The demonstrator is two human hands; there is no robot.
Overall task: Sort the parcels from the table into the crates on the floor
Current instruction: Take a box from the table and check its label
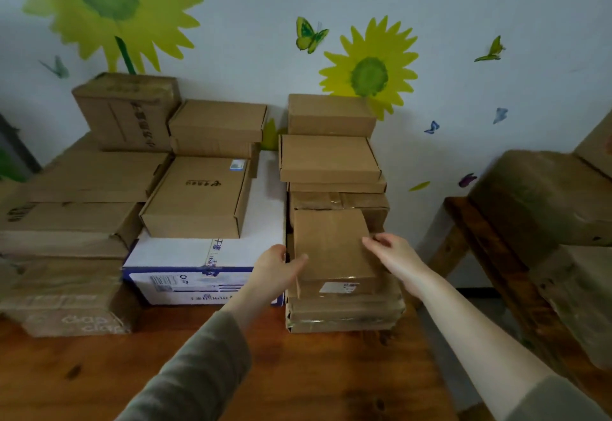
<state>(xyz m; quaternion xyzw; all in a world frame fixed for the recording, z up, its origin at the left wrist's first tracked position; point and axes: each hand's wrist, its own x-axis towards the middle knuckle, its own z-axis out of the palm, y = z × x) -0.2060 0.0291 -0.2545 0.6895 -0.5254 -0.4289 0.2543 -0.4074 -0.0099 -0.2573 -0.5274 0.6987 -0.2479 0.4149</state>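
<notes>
A white and blue carton (198, 265) crowds the left of a low stack of taped brown boxes (344, 311). A taller pile of flat brown boxes (331, 159) rises just behind it against the sunflower-painted wall (496, 6). On the low stack, at the front right of the wooden table (298, 374), lies the small brown cardboard parcel (331, 241). It is matt and square-edged, its long axis running toward the wall, with a white label (337, 287) on its near face. The left hand (278, 271) grips its left edge, thumb on top. The right hand (397, 256) curls its fingers (372, 242) over the right edge.
</notes>
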